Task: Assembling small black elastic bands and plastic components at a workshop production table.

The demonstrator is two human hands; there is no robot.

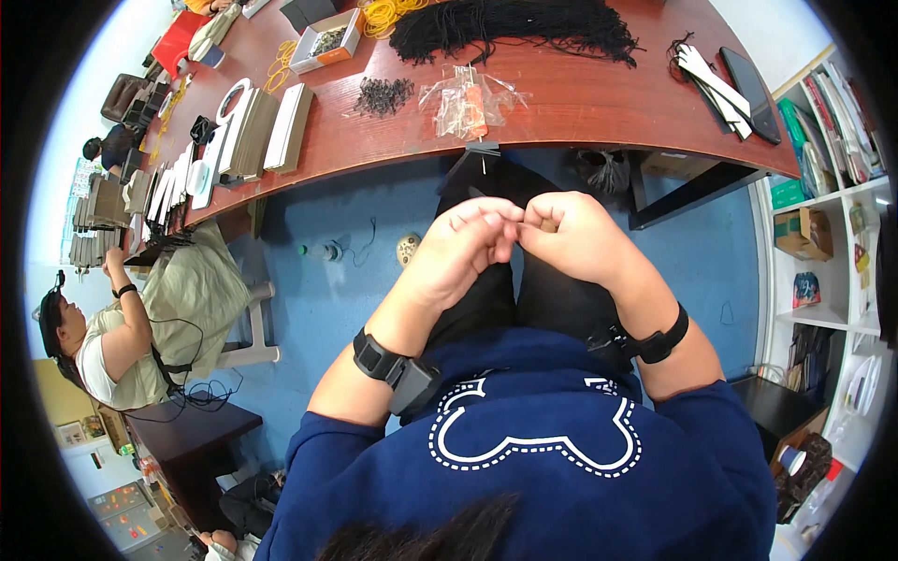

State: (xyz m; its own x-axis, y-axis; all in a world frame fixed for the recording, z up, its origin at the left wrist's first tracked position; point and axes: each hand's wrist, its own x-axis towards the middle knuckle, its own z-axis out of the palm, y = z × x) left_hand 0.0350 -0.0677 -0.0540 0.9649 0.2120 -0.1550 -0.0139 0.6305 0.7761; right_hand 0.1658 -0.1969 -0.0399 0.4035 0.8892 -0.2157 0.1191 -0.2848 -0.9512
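Note:
My left hand (465, 245) and my right hand (578, 234) meet above my lap, fingertips touching. Both are closed in a pinch, and whatever they hold is too small or too hidden to make out. Beyond them, a small dark grey piece (483, 149) sits at the table's front edge with a thin pale tip pointing down. Just behind it lies crumpled clear plastic wrap (454, 103) with an orange piece (475, 105) on it. To its left rests a small heap of black bits (383, 95), and a thick bundle of black cords (514, 30) stretches across the back.
The reddish table (580, 112) holds stacks of cards (288, 128) and an open box of small parts (327, 41) on the left. White strips (716, 89) and a black phone-like slab (751, 93) lie at right. A co-worker (117, 332) sits at left; shelves (832, 309) stand right.

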